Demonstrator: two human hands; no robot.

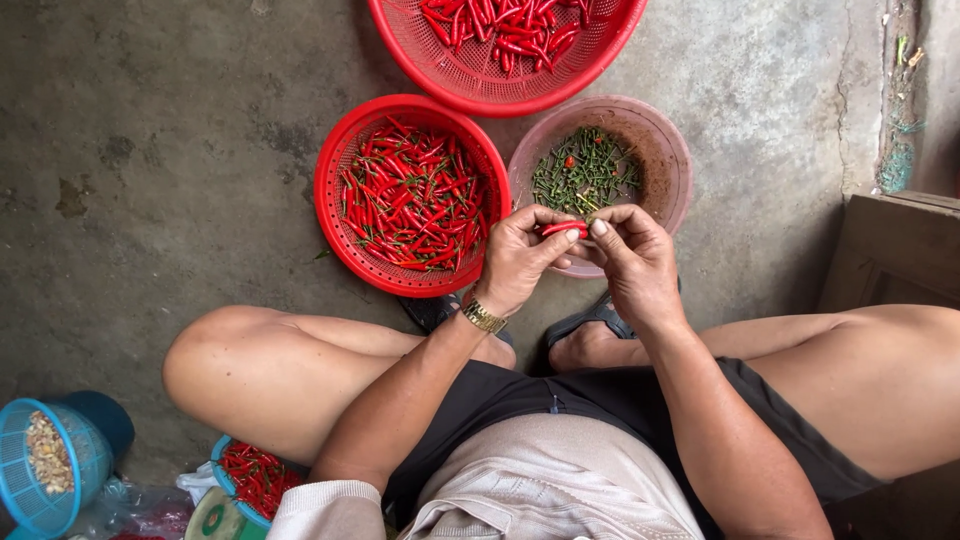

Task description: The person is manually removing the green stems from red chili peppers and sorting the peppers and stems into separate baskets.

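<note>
My left hand [517, 258] and my right hand [632, 258] meet over the near rim of a pink bowl [668, 150] that holds several green chili stems. Between the fingertips of both hands lies a small red chili [564, 229], pinched at each end. A gold bracelet circles my left wrist. Just left of my hands stands a red basket [330, 170] full of red chilies. Another red basket [480, 90] with chilies sits beyond it at the top edge.
I sit low on a concrete floor with bare knees spread and sandalled feet under my hands. A blue basket [20, 490] of pale bits and a blue bowl of red chilies [255, 478] lie at the lower left. A wooden edge [890, 250] stands at right.
</note>
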